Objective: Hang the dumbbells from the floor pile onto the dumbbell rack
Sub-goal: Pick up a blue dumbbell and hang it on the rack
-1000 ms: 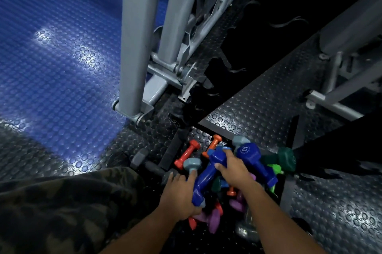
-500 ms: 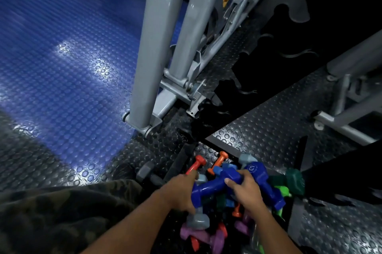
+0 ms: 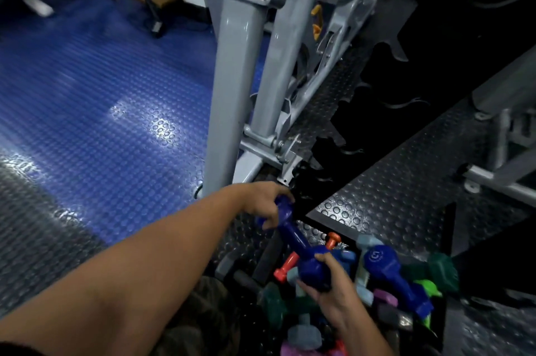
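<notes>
My floor is studded rubber, blue on the left side, dark grey along the near edge and to the right. On the grey part near me lies the pile of dumbbells: a big blue one, orange, dark green, bright green, pale blue and purple ones heaped together. The grey machine frame stands on the floor just beyond the pile, at the edge of the blue part
</notes>
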`<state>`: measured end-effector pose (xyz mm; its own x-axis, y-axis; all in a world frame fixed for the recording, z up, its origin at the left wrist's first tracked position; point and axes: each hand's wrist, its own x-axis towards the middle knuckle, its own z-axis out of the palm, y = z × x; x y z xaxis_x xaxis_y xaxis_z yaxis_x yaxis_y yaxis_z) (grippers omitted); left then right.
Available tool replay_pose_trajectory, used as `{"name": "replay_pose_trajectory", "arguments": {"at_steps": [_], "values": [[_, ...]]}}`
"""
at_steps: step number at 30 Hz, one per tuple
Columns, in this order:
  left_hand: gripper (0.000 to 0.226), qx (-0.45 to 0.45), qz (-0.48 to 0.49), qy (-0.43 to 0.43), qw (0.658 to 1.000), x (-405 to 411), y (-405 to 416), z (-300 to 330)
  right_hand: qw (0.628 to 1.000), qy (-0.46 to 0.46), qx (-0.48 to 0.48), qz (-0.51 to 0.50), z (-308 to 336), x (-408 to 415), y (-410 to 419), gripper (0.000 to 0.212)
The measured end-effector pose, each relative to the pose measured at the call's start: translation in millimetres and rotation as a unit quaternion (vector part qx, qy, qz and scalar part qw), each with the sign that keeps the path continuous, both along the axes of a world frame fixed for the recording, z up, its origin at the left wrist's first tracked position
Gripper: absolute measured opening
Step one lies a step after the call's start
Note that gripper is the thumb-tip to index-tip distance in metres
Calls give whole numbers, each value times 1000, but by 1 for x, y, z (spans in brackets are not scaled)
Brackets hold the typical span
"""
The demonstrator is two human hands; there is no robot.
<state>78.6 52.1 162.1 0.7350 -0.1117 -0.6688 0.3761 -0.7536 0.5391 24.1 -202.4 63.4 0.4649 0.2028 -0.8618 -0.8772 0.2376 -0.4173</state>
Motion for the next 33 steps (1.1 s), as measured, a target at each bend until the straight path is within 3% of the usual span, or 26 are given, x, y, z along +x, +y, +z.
{"name": "replay_pose_trajectory", "arguments": {"at_steps": [4,7,11,18,26,33], "values": [[73,-81,231,-38,969,20,8,-6,998,-1,55,-7,16,9,17,52],[80,-94,317,-75,941,36,23,-16,996,-34,81,11,23,18,21,51],[72,-119,391,-103,907,47,34,-17,991,-56,121,15,25,28,34,46],[42,-153,428,-153,877,75,33,-25,986,-60,158,-4,28,32,61,50],[36,-161,457,-197,853,108,34,-38,982,-76,170,-14,26,62,76,50],[37,-128,389,-206,889,132,10,-39,975,-31,205,-86,25,58,90,59]]}}
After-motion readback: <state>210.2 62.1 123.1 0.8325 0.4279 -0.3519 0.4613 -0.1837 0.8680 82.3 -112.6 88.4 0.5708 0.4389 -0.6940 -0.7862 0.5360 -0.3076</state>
